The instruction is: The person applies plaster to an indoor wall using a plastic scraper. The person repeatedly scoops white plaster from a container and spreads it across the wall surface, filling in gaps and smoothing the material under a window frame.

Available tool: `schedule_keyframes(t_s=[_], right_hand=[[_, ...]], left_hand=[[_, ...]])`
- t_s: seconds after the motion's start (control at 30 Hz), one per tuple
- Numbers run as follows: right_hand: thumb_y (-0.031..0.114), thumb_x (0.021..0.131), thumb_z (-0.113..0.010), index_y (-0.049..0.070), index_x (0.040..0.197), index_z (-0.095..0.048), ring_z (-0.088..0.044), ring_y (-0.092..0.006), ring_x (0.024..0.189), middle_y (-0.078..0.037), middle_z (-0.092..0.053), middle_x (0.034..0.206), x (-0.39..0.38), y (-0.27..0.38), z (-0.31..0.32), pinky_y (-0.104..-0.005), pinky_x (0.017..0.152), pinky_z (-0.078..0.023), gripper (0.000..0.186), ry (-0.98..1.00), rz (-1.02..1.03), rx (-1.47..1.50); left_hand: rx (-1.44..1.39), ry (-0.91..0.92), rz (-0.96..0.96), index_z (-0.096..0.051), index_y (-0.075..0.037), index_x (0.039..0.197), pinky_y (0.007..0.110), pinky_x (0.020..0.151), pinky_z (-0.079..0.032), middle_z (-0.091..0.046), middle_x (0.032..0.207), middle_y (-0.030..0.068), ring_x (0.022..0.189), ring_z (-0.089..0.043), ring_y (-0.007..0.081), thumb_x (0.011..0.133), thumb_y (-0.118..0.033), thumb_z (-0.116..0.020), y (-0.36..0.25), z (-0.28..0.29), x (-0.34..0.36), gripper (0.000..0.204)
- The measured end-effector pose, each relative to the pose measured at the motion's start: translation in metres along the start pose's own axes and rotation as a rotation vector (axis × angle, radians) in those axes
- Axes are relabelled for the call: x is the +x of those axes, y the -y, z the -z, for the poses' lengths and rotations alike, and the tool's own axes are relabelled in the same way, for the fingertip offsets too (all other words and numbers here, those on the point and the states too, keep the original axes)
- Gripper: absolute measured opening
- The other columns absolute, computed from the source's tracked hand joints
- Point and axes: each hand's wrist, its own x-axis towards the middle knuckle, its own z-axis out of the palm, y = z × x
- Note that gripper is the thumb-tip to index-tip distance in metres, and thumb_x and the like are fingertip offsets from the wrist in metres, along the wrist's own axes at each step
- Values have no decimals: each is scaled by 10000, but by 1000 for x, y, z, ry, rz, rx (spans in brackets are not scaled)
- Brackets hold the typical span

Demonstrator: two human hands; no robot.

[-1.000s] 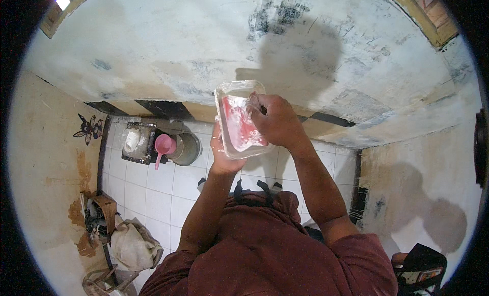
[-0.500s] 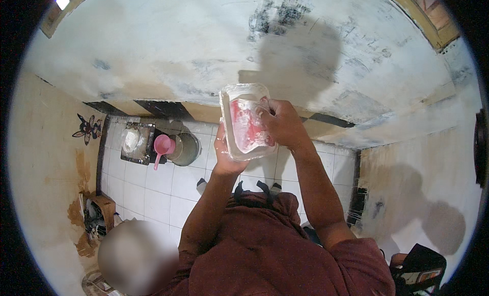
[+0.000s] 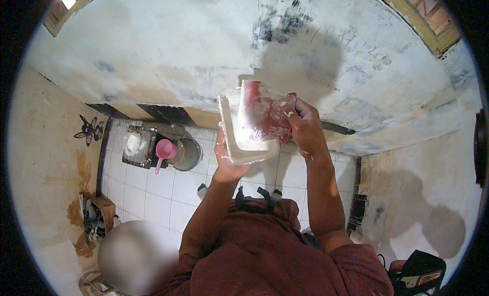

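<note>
My left hand grips a translucent white plastic container from its left side and underneath, holding it in front of the wall. White paste coats its inside and rim. My right hand is closed on a red putty spreader with a broad blade smeared with white paste, which stands tilted over the right part of the container. White paste also clings to my right fingers.
A patchily painted wall faces me. On the tiled floor at left stand a dark square tray with a white lump, a pink dipper and a bucket. A cardboard box sits by the left wall, a black bag at lower right.
My right hand has drawn right with the spreader, which has risen partly out of the container and now shows more of its blade. The container has moved slightly down and right.
</note>
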Motion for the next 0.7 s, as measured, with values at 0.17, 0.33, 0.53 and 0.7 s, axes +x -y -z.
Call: schedule_keyframes(t_s=[0.17, 0.33, 0.53, 0.7], right_hand=[[142, 961, -547, -29, 1058, -646, -599, -81, 768, -36, -664, 846, -5, -10, 5, -250, 715, -493, 220, -84, 276, -66], [196, 937, -579, 1, 931, -658, -556, -105, 660, -39, -619, 736, 1, -16, 3, -302, 614, -482, 210, -103, 59, -15], [122, 904, -599, 16, 1051, -643, -640, -194, 682, -90, -660, 842, 17, -31, 22, -330, 575, -538, 187, 101, -36, 624], [82, 876, -637, 2, 1068, -629, -670, -213, 764, -98, -659, 891, 35, 11, 17, -326, 633, -569, 208, -18, 245, 831]], left_hand=[[96, -165, -59, -477, -119, 1389, 511, 980, -481, -598, 1291, 100, 1144, -609, 301, 987, -503, -390, -1, -10, 2, 564], [138, -103, -85, -450, -108, 1414, 509, 1012, -460, -568, 1334, 110, 1188, -579, 309, 1002, -491, -361, -6, 3, 0, 570], [72, -162, -69, -465, -119, 1417, 492, 1055, -433, -563, 1364, 87, 1234, -555, 295, 989, -525, -393, -6, 0, 2, 594], [63, -159, -50, -465, -139, 1421, 504, 1059, -432, -559, 1372, 79, 1247, -548, 298, 986, -524, -405, -6, -8, 3, 584]])
